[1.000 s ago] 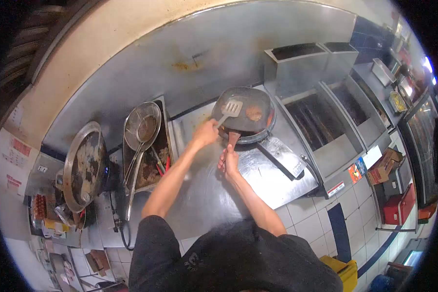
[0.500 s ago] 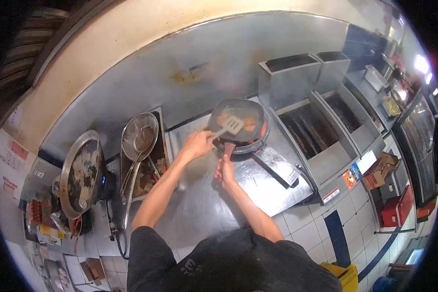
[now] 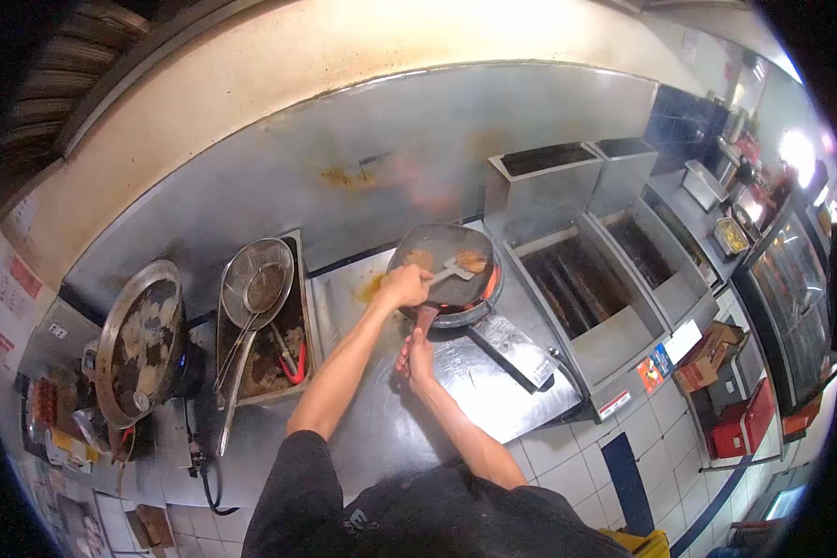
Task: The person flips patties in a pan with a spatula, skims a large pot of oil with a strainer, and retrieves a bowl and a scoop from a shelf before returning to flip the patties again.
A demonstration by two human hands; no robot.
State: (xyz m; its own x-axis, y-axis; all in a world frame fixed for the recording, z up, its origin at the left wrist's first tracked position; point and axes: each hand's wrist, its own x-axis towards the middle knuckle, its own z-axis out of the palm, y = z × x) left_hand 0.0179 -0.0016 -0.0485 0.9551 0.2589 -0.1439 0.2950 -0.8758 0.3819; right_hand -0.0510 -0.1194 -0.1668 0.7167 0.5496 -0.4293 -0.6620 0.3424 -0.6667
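My left hand (image 3: 405, 285) is closed around the handle of a slotted spatula (image 3: 456, 271), reaching over a dark square frying pan (image 3: 440, 244). The spatula's blade touches the edge of a browned piece of food (image 3: 471, 260) on the pan's right side. A second browned piece (image 3: 419, 259) lies in the left part, just beyond my left hand. My right hand (image 3: 417, 356) grips the end of the pan's reddish-brown handle (image 3: 426, 319). Under the pan, an orange glow (image 3: 494, 280) shows at the rim of a round burner or pan.
Left of the steel counter (image 3: 372, 372), strainers (image 3: 259, 276) rest over a tray with red-handled tongs (image 3: 294, 363). A large wok (image 3: 144, 339) stands farther left. Fryer basins (image 3: 572, 284) sit to the right. A flat dark handle (image 3: 521, 358) points toward the counter's front.
The spatula blade has moved from above the pan's middle to the right-hand food piece. The camera view has shifted, so the surroundings sit slightly lower. Both hands keep their grips.
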